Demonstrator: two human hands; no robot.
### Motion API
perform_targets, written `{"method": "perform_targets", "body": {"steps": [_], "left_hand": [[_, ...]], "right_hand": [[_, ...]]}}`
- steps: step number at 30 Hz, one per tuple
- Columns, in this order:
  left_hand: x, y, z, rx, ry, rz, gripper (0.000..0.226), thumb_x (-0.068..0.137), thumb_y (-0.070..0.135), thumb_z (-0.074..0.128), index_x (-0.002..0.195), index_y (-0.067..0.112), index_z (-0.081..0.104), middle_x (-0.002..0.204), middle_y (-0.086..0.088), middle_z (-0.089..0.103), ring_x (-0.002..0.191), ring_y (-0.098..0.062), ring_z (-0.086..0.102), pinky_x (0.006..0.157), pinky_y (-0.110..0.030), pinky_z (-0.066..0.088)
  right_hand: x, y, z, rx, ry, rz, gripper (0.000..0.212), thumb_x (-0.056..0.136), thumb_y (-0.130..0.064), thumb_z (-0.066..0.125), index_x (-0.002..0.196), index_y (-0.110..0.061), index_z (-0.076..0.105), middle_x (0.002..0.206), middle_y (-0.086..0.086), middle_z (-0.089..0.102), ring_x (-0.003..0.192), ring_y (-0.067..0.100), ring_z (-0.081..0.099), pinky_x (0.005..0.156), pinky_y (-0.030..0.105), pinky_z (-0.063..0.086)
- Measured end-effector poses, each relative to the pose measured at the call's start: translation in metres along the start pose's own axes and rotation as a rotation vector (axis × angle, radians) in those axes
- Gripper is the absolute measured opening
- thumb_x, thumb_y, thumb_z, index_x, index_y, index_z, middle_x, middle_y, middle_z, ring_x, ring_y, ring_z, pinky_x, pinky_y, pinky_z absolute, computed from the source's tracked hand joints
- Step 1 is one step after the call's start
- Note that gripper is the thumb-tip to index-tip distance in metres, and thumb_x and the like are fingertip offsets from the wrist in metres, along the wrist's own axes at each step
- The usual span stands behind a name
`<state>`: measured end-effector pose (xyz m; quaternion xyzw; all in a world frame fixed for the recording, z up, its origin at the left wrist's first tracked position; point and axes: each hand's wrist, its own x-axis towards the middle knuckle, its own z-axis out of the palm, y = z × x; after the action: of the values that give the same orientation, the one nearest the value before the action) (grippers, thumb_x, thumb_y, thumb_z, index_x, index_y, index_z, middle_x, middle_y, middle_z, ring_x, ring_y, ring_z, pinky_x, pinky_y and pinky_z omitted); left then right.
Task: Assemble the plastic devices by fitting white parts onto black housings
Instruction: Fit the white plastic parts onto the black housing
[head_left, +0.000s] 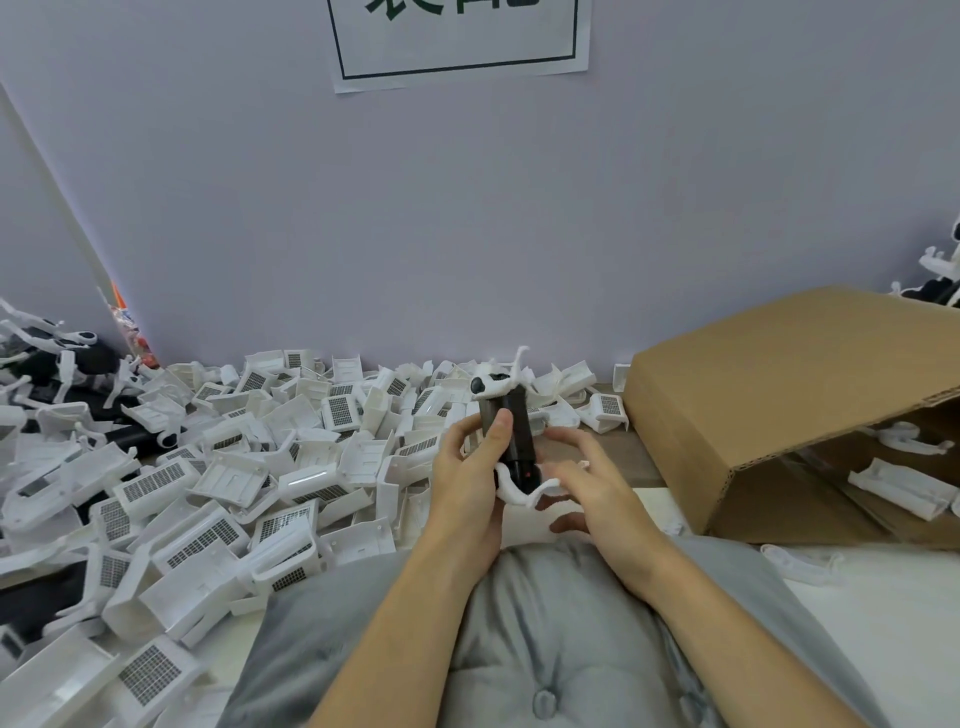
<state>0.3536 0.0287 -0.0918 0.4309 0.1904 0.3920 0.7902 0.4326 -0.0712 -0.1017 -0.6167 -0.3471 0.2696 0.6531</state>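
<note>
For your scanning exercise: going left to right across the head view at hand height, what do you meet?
Pile of white parts → left hand → black housing → right hand → cardboard box.

Two bare forearms rise from the bottom edge toward the middle of the frame, with no sleeves, watch, bracelet or gloves showing on them. The left hand (467, 488) and the right hand (597, 499) wear no rings that can be made out; the nails look short and unpainted, as on the left thumb near the centre. Below the arms, at lower centre, lies a light grey garment (545, 623) of soft, creased fabric, with a round grey button (545, 696) of the same shade near the bottom edge.
</note>
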Motion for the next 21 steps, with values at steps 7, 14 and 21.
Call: {"method": "perform_targets", "body": {"steps": [7, 14, 21], "left_hand": [[0.006, -0.003, 0.001, -0.053, 0.088, -0.004, 0.014, 0.096, 0.023, 0.065, 0.104, 0.017, 0.054, 0.081, -0.005, 0.066, 0.071, -0.023, 0.06, 0.06, -0.033, 0.049], [0.007, -0.007, -0.003, 0.001, 0.059, 0.046, 0.043, 0.085, -0.005, 0.072, 0.118, 0.014, 0.053, 0.097, -0.017, 0.063, 0.079, -0.028, 0.067, 0.065, -0.036, 0.056], [0.001, 0.008, 0.003, 0.127, -0.013, 0.002, 0.045, 0.075, 0.026, 0.08, 0.109, -0.001, 0.069, 0.103, -0.019, 0.073, 0.094, -0.029, 0.069, 0.08, -0.039, 0.057]], "right_hand": [[-0.005, -0.004, 0.001, -0.124, 0.13, -0.278, 0.029, 0.082, -0.039, 0.059, 0.108, -0.03, 0.067, 0.104, -0.007, 0.067, 0.095, 0.002, 0.061, 0.083, 0.019, 0.045], [-0.002, 0.0, 0.003, -0.432, 0.272, -0.367, 0.024, 0.085, -0.026, 0.077, 0.109, -0.021, 0.072, 0.099, -0.013, 0.073, 0.097, 0.002, 0.066, 0.084, 0.017, 0.05], [0.0, -0.003, -0.003, -0.024, 0.164, -0.209, 0.024, 0.097, -0.002, 0.058, 0.115, -0.01, 0.071, 0.104, -0.004, 0.077, 0.101, 0.007, 0.07, 0.087, 0.021, 0.054]]}}
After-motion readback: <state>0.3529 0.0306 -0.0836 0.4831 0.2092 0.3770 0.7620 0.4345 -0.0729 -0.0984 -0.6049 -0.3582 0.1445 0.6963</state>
